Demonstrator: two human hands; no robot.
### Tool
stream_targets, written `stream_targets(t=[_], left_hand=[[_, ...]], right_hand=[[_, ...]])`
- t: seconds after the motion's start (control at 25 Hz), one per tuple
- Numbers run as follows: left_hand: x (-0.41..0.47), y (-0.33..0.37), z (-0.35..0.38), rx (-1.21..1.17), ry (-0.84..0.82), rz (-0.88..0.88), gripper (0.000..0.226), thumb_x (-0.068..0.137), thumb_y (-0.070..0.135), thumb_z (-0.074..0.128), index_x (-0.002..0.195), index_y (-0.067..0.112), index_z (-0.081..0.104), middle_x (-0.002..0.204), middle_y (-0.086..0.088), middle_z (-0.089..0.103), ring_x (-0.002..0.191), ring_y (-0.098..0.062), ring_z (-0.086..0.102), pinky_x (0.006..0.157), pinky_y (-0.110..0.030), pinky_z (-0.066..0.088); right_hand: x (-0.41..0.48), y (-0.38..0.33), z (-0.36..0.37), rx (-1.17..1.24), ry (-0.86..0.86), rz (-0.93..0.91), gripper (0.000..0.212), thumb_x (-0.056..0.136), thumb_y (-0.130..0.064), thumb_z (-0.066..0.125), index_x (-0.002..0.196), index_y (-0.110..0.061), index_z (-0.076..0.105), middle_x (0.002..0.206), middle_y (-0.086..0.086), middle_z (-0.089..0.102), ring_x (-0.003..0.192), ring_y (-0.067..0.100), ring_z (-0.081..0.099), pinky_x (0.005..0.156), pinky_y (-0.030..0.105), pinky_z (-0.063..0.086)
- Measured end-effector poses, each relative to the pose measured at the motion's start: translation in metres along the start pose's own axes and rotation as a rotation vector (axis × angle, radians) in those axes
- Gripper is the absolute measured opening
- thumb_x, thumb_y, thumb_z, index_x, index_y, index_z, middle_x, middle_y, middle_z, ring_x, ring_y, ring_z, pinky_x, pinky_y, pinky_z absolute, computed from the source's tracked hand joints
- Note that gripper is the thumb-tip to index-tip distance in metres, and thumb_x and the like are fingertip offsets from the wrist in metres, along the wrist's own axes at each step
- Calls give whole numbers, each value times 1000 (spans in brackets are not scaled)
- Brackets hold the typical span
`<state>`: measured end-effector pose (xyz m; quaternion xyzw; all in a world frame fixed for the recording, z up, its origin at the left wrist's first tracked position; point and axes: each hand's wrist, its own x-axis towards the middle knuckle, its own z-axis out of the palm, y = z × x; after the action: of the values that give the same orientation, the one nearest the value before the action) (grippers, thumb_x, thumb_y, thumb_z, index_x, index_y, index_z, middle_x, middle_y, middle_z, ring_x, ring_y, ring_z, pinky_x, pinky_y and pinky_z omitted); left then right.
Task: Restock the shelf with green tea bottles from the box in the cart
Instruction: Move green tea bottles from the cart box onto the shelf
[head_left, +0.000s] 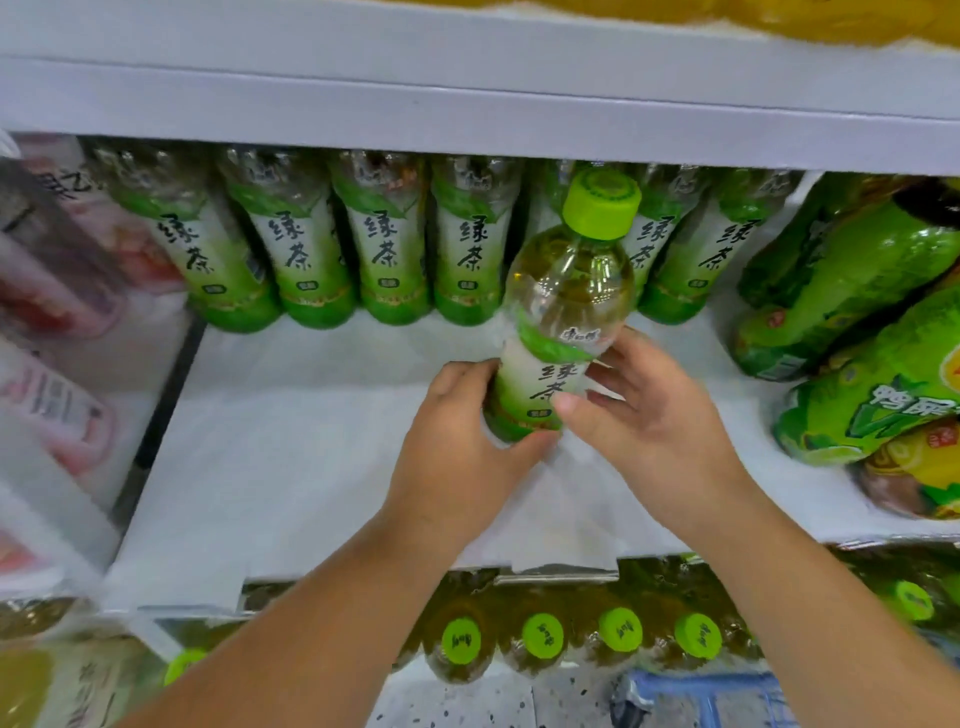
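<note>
Two bare arms (322, 597) reach up toward the white shelf (291, 467). At their ends, the left hand (457, 415) and the right hand (649, 410) meet on one green tea bottle (563, 312). It is just in front of the back row (384, 244) of the same drink, near the right end of that row. It looks a little tipped, with its top toward the row. I cannot tell if its bottom sits on the shelf, as the left hand hides it.

The left hand's fingers curl round the low part of the bottle and grip it. The right hand's fingers are spread and nearly straight; they and the thumb only touch the label (558, 374) to steady it.

The bottle is full, so it likely feels a bit heavy. Its plastic looks thin, smooth and slippy, and may squash if squeezed hard. The low, labelled part seems the best place to hold.

It is clear at the top with yellow tea inside, and has a bright green cap (600, 205) and a white and green label with dark writing
</note>
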<state>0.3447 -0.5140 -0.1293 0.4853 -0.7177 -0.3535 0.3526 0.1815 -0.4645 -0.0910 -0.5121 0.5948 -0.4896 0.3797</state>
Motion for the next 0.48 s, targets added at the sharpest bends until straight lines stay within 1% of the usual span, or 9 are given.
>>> stream_targets(t=[0.08,0.16,0.24,0.32,0.4,0.48], left_hand=[[-5,1,-10,39,-18,-26,44,72,44,85,104,40,55,100,16,52,85,4,49,69,-8,40],[-14,-4,-26,59,-13,-53,42,72,44,85,102,40,56,100,14,55,87,-1,50,68,-15,42],[-25,-14,-49,83,17,-79,40,73,45,83,102,42,56,98,16,55,89,-1,51,68,-11,41],[-33,-24,-71,102,52,-105,41,75,44,82,107,40,58,100,17,56,91,1,51,70,-8,41],[-36,-34,-91,111,86,-130,43,77,40,82,112,36,58,101,18,54,91,3,49,74,-5,40],[-36,-42,-108,132,101,-147,44,80,37,81,117,31,57,104,16,54,93,3,48,76,-5,39]], right_hand=[[0,-5,15,-52,32,-14,44,81,-13,82,121,-25,66,113,-7,74,110,15,67,98,45,52],[-1,-9,32,-52,46,-27,40,77,-16,85,112,-27,70,104,-8,76,102,16,71,94,46,54],[-1,-11,58,-37,11,-35,43,71,-29,85,112,-29,72,102,-9,77,99,14,72,90,43,57],[1,-15,86,-20,-20,-51,48,68,-40,80,114,-31,72,102,-12,76,98,11,72,89,40,57],[6,-19,112,-17,-49,-74,45,70,-40,78,114,-33,72,103,-16,76,99,7,71,88,36,58],[14,-22,134,-24,-63,-101,42,75,-33,80,116,-31,71,103,-18,75,98,3,71,86,30,58]])
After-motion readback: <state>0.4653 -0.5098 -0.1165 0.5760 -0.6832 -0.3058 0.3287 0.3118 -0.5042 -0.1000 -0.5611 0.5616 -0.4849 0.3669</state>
